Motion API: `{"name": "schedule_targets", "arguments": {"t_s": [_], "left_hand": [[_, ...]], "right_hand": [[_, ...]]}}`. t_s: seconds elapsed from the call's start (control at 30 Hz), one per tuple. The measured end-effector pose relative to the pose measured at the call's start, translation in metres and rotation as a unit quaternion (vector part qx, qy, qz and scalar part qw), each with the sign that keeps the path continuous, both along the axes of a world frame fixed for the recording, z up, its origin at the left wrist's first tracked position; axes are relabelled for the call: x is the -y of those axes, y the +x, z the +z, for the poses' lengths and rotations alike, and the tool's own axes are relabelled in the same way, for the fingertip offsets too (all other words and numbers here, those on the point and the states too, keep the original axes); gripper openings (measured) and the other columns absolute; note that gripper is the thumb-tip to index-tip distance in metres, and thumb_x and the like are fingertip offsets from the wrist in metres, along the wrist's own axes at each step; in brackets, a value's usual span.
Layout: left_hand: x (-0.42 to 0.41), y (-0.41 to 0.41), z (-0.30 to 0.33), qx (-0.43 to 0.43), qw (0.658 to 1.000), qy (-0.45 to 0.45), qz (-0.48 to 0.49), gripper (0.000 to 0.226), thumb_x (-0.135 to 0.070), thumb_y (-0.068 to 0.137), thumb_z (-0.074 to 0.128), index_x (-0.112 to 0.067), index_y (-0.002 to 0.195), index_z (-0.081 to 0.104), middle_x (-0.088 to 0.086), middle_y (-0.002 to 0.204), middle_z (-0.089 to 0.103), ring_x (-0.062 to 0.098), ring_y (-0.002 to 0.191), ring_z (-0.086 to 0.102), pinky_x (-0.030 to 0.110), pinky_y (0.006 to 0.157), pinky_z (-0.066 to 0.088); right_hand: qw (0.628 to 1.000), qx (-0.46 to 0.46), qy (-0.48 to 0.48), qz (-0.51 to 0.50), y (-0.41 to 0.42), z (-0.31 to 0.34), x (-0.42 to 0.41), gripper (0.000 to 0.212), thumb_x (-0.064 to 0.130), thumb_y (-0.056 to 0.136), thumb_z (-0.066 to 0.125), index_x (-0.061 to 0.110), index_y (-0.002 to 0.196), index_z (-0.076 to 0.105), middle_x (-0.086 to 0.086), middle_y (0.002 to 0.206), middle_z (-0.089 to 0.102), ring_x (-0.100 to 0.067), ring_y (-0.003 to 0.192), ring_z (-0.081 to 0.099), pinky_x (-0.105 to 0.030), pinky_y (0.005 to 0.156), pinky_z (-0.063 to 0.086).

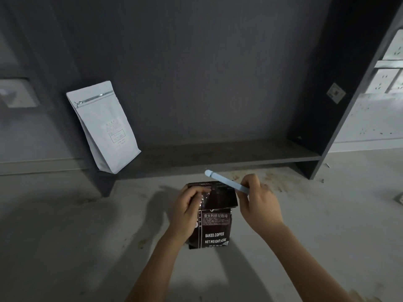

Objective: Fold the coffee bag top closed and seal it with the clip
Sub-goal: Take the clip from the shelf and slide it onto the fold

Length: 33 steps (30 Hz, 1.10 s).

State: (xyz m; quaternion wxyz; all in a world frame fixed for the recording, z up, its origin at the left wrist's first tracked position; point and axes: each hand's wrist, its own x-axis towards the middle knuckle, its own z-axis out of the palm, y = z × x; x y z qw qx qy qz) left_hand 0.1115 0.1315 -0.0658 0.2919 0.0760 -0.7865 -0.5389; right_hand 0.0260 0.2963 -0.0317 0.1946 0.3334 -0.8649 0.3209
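A dark brown coffee bag [214, 227] with white lettering stands upright on the grey floor in front of me. Its top part is bent over toward me. My left hand [188, 205] grips the bag's upper left side, fingers pressed on the folded top. My right hand [258, 200] holds one end of a long light blue clip [225, 181]. The clip slants up to the left, just above the bag's top right corner. Whether the clip touches the bag, I cannot tell.
A white coffee pouch [104, 127] leans upright at the left end of a low dark shelf [239, 152]. The shelf's dark side panel [340, 101] rises at the right. Brown stains mark the floor [272, 182] beyond my right hand.
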Motion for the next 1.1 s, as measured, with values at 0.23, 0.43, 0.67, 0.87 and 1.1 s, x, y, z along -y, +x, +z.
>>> {"name": "schedule_targets", "arguments": {"t_s": [0.23, 0.43, 0.67, 0.87, 1.1], "left_hand": [[-0.005, 0.007, 0.001, -0.009, 1.0, 0.022, -0.001, 0.04, -0.045, 0.092, 0.032, -0.018, 0.09, 0.062, 0.007, 0.092, 0.062, 0.014, 0.085, 0.062, 0.024, 0.078, 0.05], [-0.007, 0.006, -0.002, 0.002, 0.999, -0.038, 0.029, 0.033, -0.029, 0.094, 0.032, -0.014, 0.089, 0.06, -0.005, 0.087, 0.059, 0.003, 0.081, 0.058, 0.011, 0.071, 0.042], [-0.008, 0.003, -0.001, 0.002, 0.997, -0.056, 0.049, 0.032, -0.025, 0.093, 0.031, -0.014, 0.088, 0.06, -0.011, 0.084, 0.058, -0.003, 0.08, 0.056, 0.008, 0.072, 0.04], [-0.006, 0.001, -0.003, -0.005, 0.997, -0.049, 0.063, 0.031, -0.026, 0.093, 0.03, -0.018, 0.085, 0.059, -0.014, 0.082, 0.058, -0.005, 0.08, 0.057, 0.005, 0.069, 0.04], [-0.003, -0.002, -0.004, 0.004, 0.996, -0.035, 0.076, 0.034, -0.028, 0.095, 0.03, -0.016, 0.08, 0.058, -0.003, 0.076, 0.062, 0.003, 0.071, 0.058, 0.012, 0.063, 0.042]], "right_hand": [[0.998, -0.012, 0.048, 0.035, 0.016, -0.015, -0.002, 0.025, -0.001, 0.069, 0.068, 0.008, 0.078, 0.047, -0.005, 0.054, 0.057, -0.022, 0.042, 0.046, -0.028, 0.049, 0.032], [0.997, -0.026, 0.056, 0.039, 0.014, -0.015, -0.001, 0.024, -0.001, 0.067, 0.068, 0.009, 0.076, 0.048, -0.006, 0.052, 0.057, -0.026, 0.041, 0.049, -0.028, 0.05, 0.035], [0.995, -0.047, 0.076, 0.032, 0.013, -0.015, 0.0, 0.025, 0.0, 0.06, 0.07, 0.009, 0.072, 0.05, -0.005, 0.052, 0.058, -0.025, 0.039, 0.049, -0.026, 0.05, 0.034], [0.992, -0.078, 0.088, 0.035, 0.011, -0.014, 0.002, 0.024, 0.001, 0.058, 0.068, 0.011, 0.068, 0.049, -0.002, 0.047, 0.056, -0.022, 0.035, 0.046, -0.026, 0.047, 0.034], [0.993, -0.06, 0.068, 0.078, 0.01, -0.016, 0.0, 0.031, 0.002, 0.056, 0.075, 0.015, 0.066, 0.049, 0.002, 0.052, 0.057, -0.017, 0.041, 0.047, -0.023, 0.052, 0.034]]}}
